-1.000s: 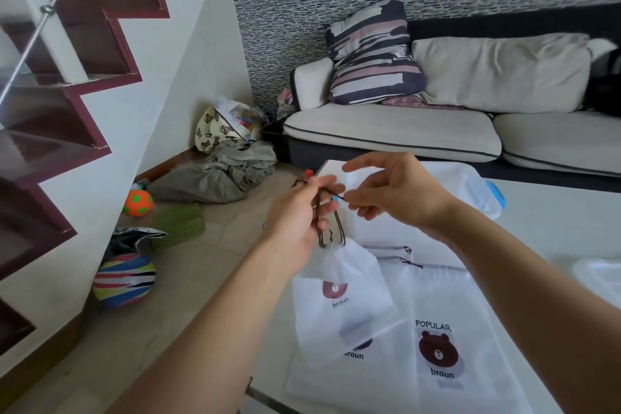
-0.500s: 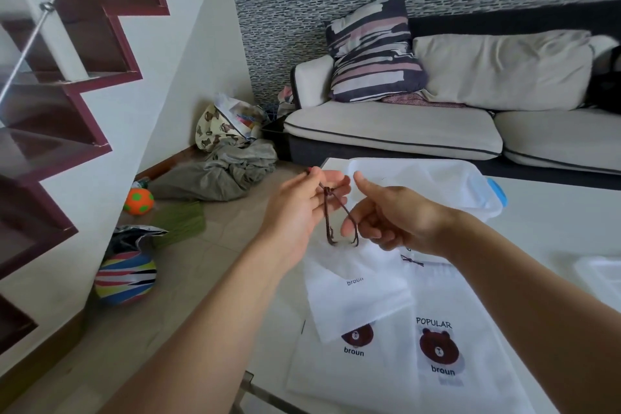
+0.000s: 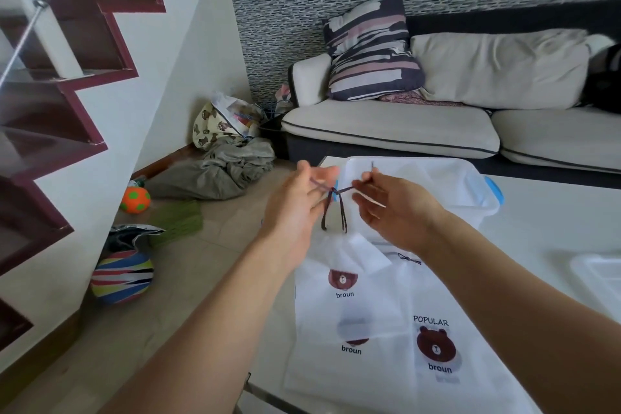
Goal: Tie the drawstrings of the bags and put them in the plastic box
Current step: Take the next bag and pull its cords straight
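Pulled apart since before, both hands' fingers (image 3: 364, 178) pinch drawstring (image 3: 336, 193) ends, its knot between them.

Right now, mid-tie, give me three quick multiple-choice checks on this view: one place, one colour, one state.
1. Where is the plastic box?
A. on the sofa
B. on the table beyond the hands
C. on the floor

2. What colour is the drawstring?
A. dark
B. yellow
C. white

3. What are the hands doing?
A. both resting flat
B. one holds a ball
C. both pinch string ends, pulling apart

Key: 1 B, it sits on the white table. 2 A, dark cord above the white bag. 3 C, left hand and right hand draw a knot taut.
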Demonstrator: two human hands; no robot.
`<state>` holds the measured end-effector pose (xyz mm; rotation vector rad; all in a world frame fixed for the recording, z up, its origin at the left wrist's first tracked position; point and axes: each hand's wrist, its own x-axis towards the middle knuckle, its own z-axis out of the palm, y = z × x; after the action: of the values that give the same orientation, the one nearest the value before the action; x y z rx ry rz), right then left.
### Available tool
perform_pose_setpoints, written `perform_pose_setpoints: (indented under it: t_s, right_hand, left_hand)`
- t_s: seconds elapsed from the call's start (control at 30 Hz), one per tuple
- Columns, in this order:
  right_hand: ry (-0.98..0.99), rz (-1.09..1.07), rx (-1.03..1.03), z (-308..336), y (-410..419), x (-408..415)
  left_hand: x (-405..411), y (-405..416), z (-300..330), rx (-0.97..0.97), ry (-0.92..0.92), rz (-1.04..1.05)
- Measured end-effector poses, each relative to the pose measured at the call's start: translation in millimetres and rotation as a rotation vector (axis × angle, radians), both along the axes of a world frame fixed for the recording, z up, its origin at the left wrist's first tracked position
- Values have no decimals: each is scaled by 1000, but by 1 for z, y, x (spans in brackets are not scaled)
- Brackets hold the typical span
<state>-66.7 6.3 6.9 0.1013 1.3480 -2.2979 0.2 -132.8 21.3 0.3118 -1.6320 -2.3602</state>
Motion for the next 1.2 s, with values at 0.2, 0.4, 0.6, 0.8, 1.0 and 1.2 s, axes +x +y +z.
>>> perform_pose_setpoints:
  t_s: [0.2, 0.4, 0.6, 0.8, 1.0, 1.2]
  right_hand:
    - [-99, -193, -392, -1, 35, -26]
    - [139, -196, -22, -5, 46, -32]
    - [393, 59, 567, 2, 45, -21]
    - [892, 638, 1217, 0, 36, -1]
    - [965, 563, 1288, -8, 32, -1]
    - [955, 506, 1187, -2, 26, 2]
  left_hand:
    - [-6, -53, -4, 593, -69, 253]
    - [-13, -57, 6, 295, -113, 280]
    - [-11, -37, -5, 52, -163, 164]
    - [-11, -25, -3, 54, -109, 147]
    - [-15, -29, -5, 101, -110, 206]
    - [-8, -38, -7, -279, -442, 332]
